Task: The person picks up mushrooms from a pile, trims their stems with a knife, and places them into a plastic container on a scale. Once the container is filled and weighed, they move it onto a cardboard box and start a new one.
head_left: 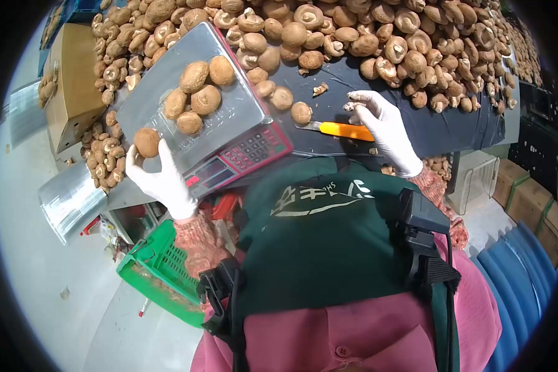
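Holding one mushroom at the scale's left corner

Sitting at far left, a box [74,80] is taking up the table end, and a green basket [161,273] is hanging below the table edge. The left hand [161,177] is gripping a mushroom [147,142], with its fingers clamped round the underside and the cap facing up. The mushroom is hovering just beside the lower left corner of the tray [144,105], not over the metal. Five caps [195,93] are lying in a cluster near the tray's middle, leaving bare steel on every side.

Judging from this, doing the step well is coming down to three things:
- setting the mushroom on bare steel rather than stacking it where it could be rolling off
- letting go fully, so no glove is pressing on the tray
- holding the wrist clear of the display [214,170], which is facing the person with digits too small to read

Further right, a loose mushroom [301,112] is lying alone on the dark sheet [459,133]. A knife [344,131] is lying with its orange handle running in under the right hand [384,127]. That hand's fingers are curling together over a pale scrap, and I cannot tell whether they are pinching it. The pile [384,37] is spreading along the far edge
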### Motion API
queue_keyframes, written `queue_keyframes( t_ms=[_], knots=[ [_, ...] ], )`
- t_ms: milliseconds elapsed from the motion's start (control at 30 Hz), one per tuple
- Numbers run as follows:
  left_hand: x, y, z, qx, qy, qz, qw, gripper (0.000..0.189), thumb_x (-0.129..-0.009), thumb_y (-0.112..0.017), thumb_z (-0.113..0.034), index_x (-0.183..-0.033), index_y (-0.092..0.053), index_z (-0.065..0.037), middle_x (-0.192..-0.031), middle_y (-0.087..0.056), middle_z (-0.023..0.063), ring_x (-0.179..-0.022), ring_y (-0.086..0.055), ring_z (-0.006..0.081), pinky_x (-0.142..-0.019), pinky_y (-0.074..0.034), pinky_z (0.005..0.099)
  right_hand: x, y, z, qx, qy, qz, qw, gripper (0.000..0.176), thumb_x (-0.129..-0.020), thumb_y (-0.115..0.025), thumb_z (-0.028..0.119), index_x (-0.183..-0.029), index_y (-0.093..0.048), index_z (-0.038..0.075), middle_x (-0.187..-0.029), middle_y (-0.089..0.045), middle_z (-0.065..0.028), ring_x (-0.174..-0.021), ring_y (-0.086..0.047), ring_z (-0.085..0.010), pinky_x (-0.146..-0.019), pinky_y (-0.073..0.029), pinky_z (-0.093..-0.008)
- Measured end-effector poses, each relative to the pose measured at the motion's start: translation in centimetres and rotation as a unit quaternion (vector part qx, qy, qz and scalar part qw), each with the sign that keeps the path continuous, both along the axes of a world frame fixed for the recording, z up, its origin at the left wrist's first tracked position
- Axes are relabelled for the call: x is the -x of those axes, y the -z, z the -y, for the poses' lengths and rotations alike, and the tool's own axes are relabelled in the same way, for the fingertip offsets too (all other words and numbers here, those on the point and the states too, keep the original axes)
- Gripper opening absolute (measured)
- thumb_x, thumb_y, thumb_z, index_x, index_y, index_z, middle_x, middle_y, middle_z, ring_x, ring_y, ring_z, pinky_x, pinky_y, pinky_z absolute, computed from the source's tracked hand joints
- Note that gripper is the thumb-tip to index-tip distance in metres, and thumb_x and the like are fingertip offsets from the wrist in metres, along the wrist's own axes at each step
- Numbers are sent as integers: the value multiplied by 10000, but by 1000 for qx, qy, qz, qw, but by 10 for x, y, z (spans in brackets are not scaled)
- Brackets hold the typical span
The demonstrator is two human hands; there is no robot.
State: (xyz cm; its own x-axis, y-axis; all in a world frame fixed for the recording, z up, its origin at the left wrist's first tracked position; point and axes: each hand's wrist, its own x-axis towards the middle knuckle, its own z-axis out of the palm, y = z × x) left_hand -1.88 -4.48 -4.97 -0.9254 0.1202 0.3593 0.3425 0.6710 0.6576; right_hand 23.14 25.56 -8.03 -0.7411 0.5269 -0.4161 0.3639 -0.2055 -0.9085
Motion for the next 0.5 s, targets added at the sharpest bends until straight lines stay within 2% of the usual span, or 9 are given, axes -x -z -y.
queue_keyframes(
  t_ms=[67, 100, 167, 233, 300, 333, 433, 467, 500],
  knots=[
    [14, 6, 18, 142, 25, 16, 989, 589, -816, -822, -187, -1295, -559, 32, -1281, -587, 204, -1209, -559, 323, -1074, -408, 432, 3, 9, -2, -96, -25, 8, 995, 290, -978, -598, 158, -1233, -628, 23, -1047, -712, -94, -935, -658, -124, -840, -522, -271],
    [15, 5, 20, 159, 27, 19, 987, 603, -816, -823, -205, -1301, -558, 36, -1290, -585, 210, -1218, -552, 333, -1081, -400, 436, 9, 8, 2, -149, -50, 13, 987, 303, -960, -614, 167, -1234, -633, 39, -1055, -717, -112, -951, -680, -151, -844, -528, -283],
    [15, 2, 20, 194, 29, 27, 980, 631, -816, -823, -240, -1313, -557, 43, -1308, -581, 221, -1238, -538, 351, -1094, -385, 444, 28, 16, 11, -315, -136, 4, 939, 350, -867, -670, 217, -1183, -641, 71, -1063, -684, -147, -965, -682, -327, -843, -542, -403],
    [12, 0, 16, 131, 31, 10, 991, 620, -843, -799, -218, -1343, -542, 42, -1320, -578, 214, -1257, -527, 336, -1104, -376, 434, 52, 3, 28, -445, -206, 50, 870, 378, -832, -700, 255, -1162, -638, 80, -1048, -671, -129, -949, -671, -339, -838, -535, -448],
    [8, -9, 12, 106, 34, 3, 994, 599, -857, -784, -201, -1347, -540, 42, -1321, -579, 206, -1259, -527, 330, -1106, -375, 432, 57, 33, 30, -492, -256, 37, 831, 394, -822, -707, 266, -1162, -646, 77, -1053, -681, -129, -960, -673, -335, -855, -534, -440],
    [5, -13, 7, 95, 42, -1, 995, 554, -873, -761, -144, -1348, -543, 41, -1327, -583, 190, -1256, -536, 319, -1108, -379, 424, 63, 40, 31, -515, -282, 28, 809, 402, -817, -710, 272, -1162, -650, 76, -1055, -685, -130, -965, -674, -333, -863, -533, -436],
    [-16, -35, -14, 61, 62, -16, 996, 480, -909, -726, -73, -1346, -557, 32, -1356, -570, 141, -1275, -509, 235, -1128, -351, 366, 57, 36, 32, -329, -139, -22, 934, 410, -826, -709, 262, -1176, -660, 54, -1054, -702, -139, -962, -693, -281, -855, -543, -375],
    [-26, -40, -25, 38, 80, -43, 995, 427, -908, -702, -28, -1316, -587, 26, -1326, -600, 127, -1259, -534, 223, -1113, -377, 362, 53, 43, 21, -55, -132, 33, 989, 390, -892, -660, 279, -1192, -663, 30, -1051, -717, -125, -929, -694, -210, -856, -543, -320],
    [-34, -42, -33, 17, 114, -25, 993, 421, -905, -697, -16, -1311, -592, 24, -1318, -607, 126, -1250, -544, 218, -1104, -388, 359, 53, 15, 8, 123, -111, -34, 986, 408, -993, -593, 339, -1218, -645, 2, -1026, -714, -94, -890, -676, -162, -793, -549, -294]
  ],
)
